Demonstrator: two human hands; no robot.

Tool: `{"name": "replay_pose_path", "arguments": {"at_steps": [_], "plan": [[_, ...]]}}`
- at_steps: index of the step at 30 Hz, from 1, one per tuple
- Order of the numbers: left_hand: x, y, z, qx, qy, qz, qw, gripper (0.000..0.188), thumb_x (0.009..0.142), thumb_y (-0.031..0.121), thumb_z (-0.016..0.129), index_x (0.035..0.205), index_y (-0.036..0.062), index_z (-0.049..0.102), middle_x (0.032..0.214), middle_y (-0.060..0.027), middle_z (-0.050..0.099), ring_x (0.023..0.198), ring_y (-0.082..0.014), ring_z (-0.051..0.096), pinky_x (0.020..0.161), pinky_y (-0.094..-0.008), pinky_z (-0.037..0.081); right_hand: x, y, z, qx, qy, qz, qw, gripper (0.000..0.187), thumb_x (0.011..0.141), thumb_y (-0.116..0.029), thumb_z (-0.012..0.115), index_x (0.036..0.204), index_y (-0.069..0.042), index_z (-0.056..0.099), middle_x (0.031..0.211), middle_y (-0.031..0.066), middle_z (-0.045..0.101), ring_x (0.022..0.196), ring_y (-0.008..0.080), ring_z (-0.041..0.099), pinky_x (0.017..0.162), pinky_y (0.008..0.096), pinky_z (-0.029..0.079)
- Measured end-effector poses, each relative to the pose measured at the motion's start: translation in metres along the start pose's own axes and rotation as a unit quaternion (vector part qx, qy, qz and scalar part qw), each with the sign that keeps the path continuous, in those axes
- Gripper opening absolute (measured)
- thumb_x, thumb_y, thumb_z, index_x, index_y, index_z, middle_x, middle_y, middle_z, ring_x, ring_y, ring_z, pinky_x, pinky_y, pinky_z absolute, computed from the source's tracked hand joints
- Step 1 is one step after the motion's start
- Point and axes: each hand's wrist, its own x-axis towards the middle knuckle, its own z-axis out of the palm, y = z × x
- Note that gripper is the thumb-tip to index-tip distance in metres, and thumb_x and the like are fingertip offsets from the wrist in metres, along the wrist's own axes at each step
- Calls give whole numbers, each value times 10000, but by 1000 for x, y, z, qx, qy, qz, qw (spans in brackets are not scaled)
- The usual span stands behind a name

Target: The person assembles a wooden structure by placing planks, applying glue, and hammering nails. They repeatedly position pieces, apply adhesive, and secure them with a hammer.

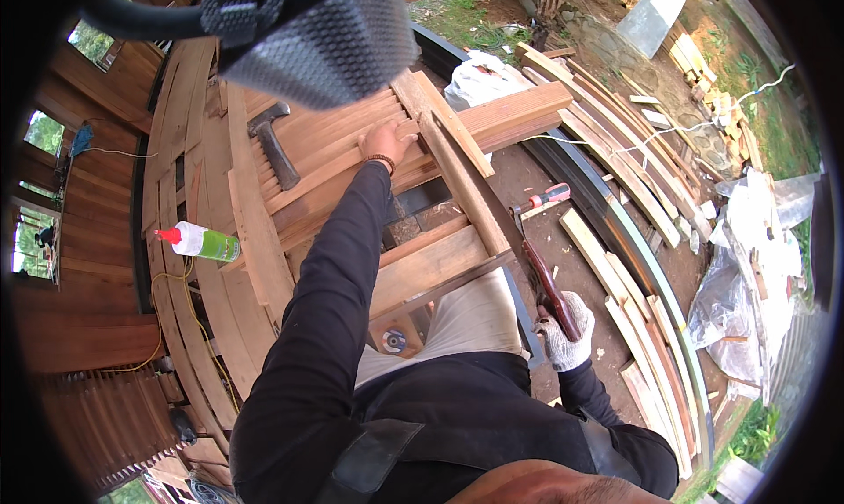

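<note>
My bare left hand [387, 142], with a beaded bracelet at the wrist, reaches over a louvred wooden panel. Its fingers curl over a wooden slat [338, 166]; the fingertips are partly hidden. To its left, a dark hammer [280, 155] lies across the slats. At my right side, low beside my thigh, my right hand [567, 333] wears a whitish knit glove. It is closed around a tool's polished red-brown handle [547, 280]; I cannot make out the tool's kind. A long wooden frame piece [466, 192] runs between the two hands.
A white-and-green bottle with a red cap [204, 242] lies on the planks at left, near a yellow cord [189, 315]. A red-and-black-handled tool [547, 196] is at right. Cut timber strips [607, 144] and plastic sheeting [734, 284] lie further right. A dark mesh object [325, 47] blocks the top.
</note>
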Motion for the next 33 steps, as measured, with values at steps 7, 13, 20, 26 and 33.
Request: {"name": "replay_pose_path", "arguments": {"at_steps": [7,13,20,26,33], "plan": [[-14,-5,10,-23,-5,44,999,582,884,589,745,1255,141,728,1200,-131,756,1180,-306,675,1022,-502,442,61,2,17,-37,14,-76,996,443,846,-201,862,1168,29,664,933,90,735,830,167,713,780,310,567],[-14,-14,19,-14,34,57,998,548,881,574,747,1235,155,728,1223,-111,728,1222,-324,625,1013,-523,429,121,-11,62,55,6,-159,986,424,855,-141,850,1196,26,660,972,85,751,892,136,728,799,289,573],[2,1,0,-96,89,-19,991,410,986,441,630,1209,104,696,1312,-142,623,1339,-342,503,1112,-541,363,174,-20,98,-37,29,-217,975,353,830,-74,787,1157,-15,665,941,114,750,858,244,755,788,345,585],[26,-2,25,30,189,-33,981,531,1030,400,560,1418,38,549,1485,-155,534,1446,-338,422,1212,-601,261,262,-28,161,-146,72,-216,963,339,855,-179,773,1154,-100,634,977,160,717,932,402,707,820,458,568],[22,2,16,15,137,-22,990,538,1067,373,491,1497,50,489,1584,-166,445,1546,-360,313,1229,-692,201,344,2,213,-155,115,-182,964,382,874,-221,781,1202,-85,637,1053,188,718,1012,417,692,897,474,550]]}}
